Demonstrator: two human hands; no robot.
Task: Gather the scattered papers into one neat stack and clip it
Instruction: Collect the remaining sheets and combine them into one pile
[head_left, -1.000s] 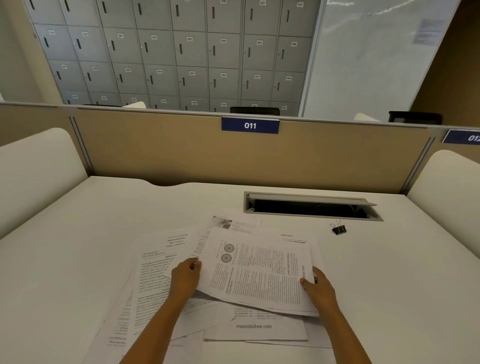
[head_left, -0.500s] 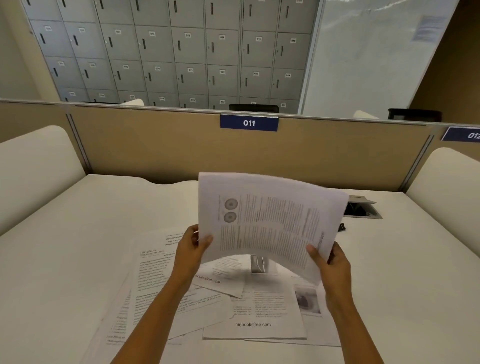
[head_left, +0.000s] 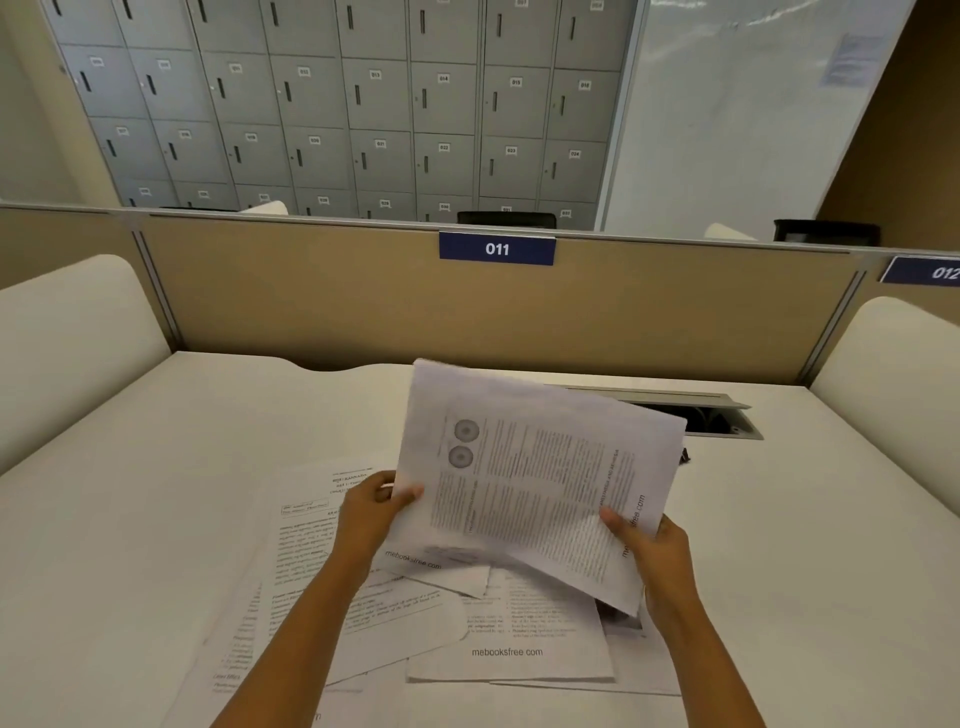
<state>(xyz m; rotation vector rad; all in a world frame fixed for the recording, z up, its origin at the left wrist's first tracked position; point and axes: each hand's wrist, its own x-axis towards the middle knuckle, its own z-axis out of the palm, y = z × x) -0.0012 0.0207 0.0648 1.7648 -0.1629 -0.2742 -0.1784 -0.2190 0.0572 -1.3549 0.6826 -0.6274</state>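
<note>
A small sheaf of printed papers (head_left: 535, 478) is raised off the white desk (head_left: 156, 493), tilted toward me. My left hand (head_left: 374, 512) grips its left edge, thumb on the front. My right hand (head_left: 649, 551) grips its lower right edge. Several loose printed sheets (head_left: 332, 571) lie overlapping on the desk beneath, one reading "mebooksfree.com" (head_left: 506, 652). A black binder clip (head_left: 684, 455) lies on the desk, mostly hidden behind the sheaf's right edge.
A metal cable slot (head_left: 727, 415) with a raised lid is set in the desk at the back right. A tan partition (head_left: 363, 306) labelled 011 closes the back. White padded dividers (head_left: 62, 343) stand at both sides.
Both hands lifted a sheaf off the pile on the desk and raised it upright. Since half a second ago it has dropped slightly and tilted clockwise.
</note>
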